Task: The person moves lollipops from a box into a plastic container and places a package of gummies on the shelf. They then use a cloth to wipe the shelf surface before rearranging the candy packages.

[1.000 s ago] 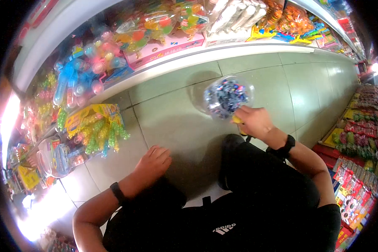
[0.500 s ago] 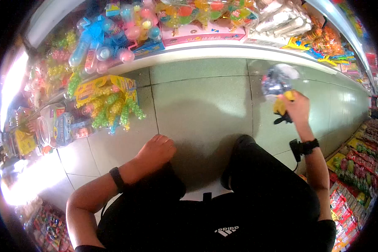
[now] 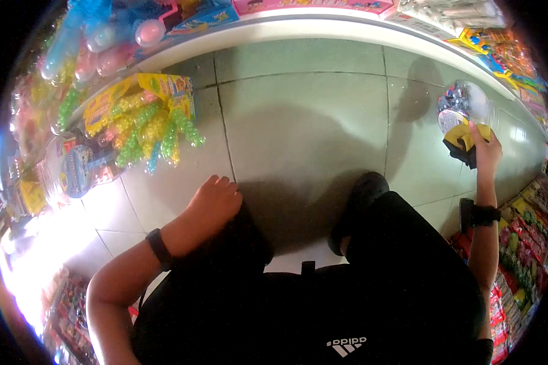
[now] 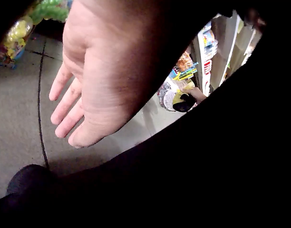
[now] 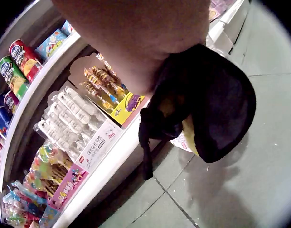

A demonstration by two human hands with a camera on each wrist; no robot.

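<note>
In the head view my right hand (image 3: pixel 488 151), out at the far right, grips a yellow and black cloth (image 3: pixel 463 145). Right beyond the cloth is a clear round plastic tub (image 3: pixel 480 102) with small dark shiny pieces inside. From the right wrist, the black side of the cloth (image 5: pixel 224 107) hangs below the hand and hides most of the tub. My left hand (image 3: pixel 210 204) is held over my left knee with nothing in it. Its fingers extend downward in the left wrist view, loosely straight.
A white shelf edge (image 3: pixel 298 30) curves along the far side, with boxed sweets above it. At the left stands a yellow box (image 3: pixel 182 91) of bead-like green and yellow toys (image 3: pixel 146 131). Packets (image 3: pixel 523 243) line the right. Tiled floor (image 3: pixel 304 91) lies between, and my shoe (image 3: pixel 368 188) rests there.
My right hand has carried the cloth and the tub from the middle over to the far right. My left hand stays near the knee. The view has tilted downward.
</note>
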